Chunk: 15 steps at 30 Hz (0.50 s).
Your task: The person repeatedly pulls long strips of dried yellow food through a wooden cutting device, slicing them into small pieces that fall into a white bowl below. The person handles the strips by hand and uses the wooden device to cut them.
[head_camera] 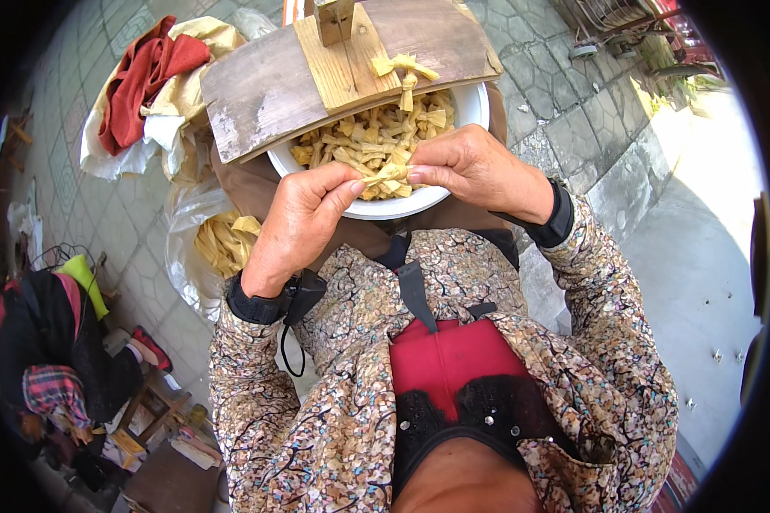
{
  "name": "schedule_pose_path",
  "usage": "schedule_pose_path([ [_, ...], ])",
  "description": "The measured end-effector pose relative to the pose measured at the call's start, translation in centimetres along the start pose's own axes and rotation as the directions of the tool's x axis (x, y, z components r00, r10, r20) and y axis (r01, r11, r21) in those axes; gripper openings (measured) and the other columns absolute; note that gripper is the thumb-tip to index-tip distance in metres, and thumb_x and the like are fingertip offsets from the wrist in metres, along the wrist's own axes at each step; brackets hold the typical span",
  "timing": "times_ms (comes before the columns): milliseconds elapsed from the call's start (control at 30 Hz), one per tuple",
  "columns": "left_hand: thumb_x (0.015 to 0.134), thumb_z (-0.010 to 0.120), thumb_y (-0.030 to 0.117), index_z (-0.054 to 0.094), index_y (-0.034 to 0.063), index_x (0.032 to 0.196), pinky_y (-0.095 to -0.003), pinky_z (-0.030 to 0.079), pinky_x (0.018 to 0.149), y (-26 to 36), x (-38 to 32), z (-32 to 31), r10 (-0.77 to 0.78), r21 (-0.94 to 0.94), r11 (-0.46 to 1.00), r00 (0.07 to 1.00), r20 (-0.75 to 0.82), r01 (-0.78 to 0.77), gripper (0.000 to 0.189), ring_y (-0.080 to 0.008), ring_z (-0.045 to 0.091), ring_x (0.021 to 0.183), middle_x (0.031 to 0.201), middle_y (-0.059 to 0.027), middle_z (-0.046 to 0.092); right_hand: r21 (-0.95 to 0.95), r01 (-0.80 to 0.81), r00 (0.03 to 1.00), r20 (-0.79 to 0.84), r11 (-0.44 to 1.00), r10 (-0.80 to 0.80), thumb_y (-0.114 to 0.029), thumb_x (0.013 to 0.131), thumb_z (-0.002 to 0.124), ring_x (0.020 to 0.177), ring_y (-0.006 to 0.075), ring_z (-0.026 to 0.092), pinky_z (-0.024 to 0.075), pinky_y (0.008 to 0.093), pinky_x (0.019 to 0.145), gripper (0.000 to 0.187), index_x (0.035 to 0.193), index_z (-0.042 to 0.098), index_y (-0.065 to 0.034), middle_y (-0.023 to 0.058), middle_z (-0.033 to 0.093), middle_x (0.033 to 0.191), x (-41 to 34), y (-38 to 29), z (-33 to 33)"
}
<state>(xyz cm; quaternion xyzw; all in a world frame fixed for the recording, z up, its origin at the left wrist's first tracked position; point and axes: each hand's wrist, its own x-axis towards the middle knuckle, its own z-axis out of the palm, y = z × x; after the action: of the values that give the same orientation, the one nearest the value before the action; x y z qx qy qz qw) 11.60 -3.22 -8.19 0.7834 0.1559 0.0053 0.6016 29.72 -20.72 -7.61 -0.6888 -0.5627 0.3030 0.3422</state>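
Note:
Both hands pinch the ends of one knotted yellow strip point(387, 174), made of a thin food-like or fibrous material I cannot name surely. My left hand point(308, 211) grips its left end and my right hand point(481, 172) its right end. Right below and behind it, a white basin point(403, 210) holds many similar yellow knots point(366, 134). A wooden board point(263, 106) lies across the basin's far part, with a wooden block point(333, 22) standing on it. Another knotted strip point(409, 70) hangs over the board's near edge.
A clear plastic bag point(196, 256) with loose yellow strips point(224, 242) lies to the left. Beyond it, a red cloth point(147, 83) rests on crumpled sacking point(212, 38). Another person point(51, 346) sits low at left, near a wooden stool point(144, 410). A wheeled cart point(606, 32) stands far right.

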Motion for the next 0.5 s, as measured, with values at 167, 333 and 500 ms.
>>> schedule_pose_path([
  [167, 0.096, 0.063, 0.01, 0.067, -0.0044, 0.098, -0.0265, 0.046, 0.067, 0.7, 1.0, -0.1, 0.125, -0.092, 0.987, 0.991, -0.046, -0.129, 0.015, -0.008, 0.053, 0.075, 0.076, -0.0016, 0.061, -0.169, 0.23, 0.923, -0.275, 0.958, -0.27, -0.018, 0.092, 0.066, 0.071, 0.0311, 0.064, 0.0496, 0.036, 0.063, 0.016, 0.097, 0.068, -0.0032, 0.0151, 0.066, 0.081, 1.5, -1.1, -0.4],
  [333, 0.098, 0.062, 0.011, 0.069, -0.0046, 0.103, -0.0254, 0.048, 0.072, 1.2, 2.8, -1.5, 0.109, -0.098, 0.988, 0.985, -0.133, -0.122, 0.018, -0.0078, 0.058, 0.081, 0.085, -0.0027, 0.067, 0.064, 0.061, 0.96, -0.278, 0.996, -0.041, -0.014, 0.094, 0.063, 0.076, 0.0237, 0.066, 0.0509, 0.0341, 0.069, 0.014, 0.1, 0.067, -0.0025, 0.0135, 0.067, 0.084, 3.2, -1.1, -1.1],
  [500, 0.098, 0.058, 0.008, 0.064, -0.0025, 0.107, -0.0236, 0.045, 0.065, 0.7, 6.1, -2.6, 0.184, -0.06, 0.977, 0.95, -0.252, -0.205, 0.015, -0.0058, 0.053, 0.074, 0.081, 0.001, 0.062, 0.069, 0.062, 0.87, -0.492, 0.996, -0.02, -0.011, 0.095, 0.06, 0.076, 0.0225, 0.065, 0.0503, 0.034, 0.069, 0.013, 0.102, 0.065, -0.002, 0.0135, 0.066, 0.083, 6.1, 0.2, -1.5],
])
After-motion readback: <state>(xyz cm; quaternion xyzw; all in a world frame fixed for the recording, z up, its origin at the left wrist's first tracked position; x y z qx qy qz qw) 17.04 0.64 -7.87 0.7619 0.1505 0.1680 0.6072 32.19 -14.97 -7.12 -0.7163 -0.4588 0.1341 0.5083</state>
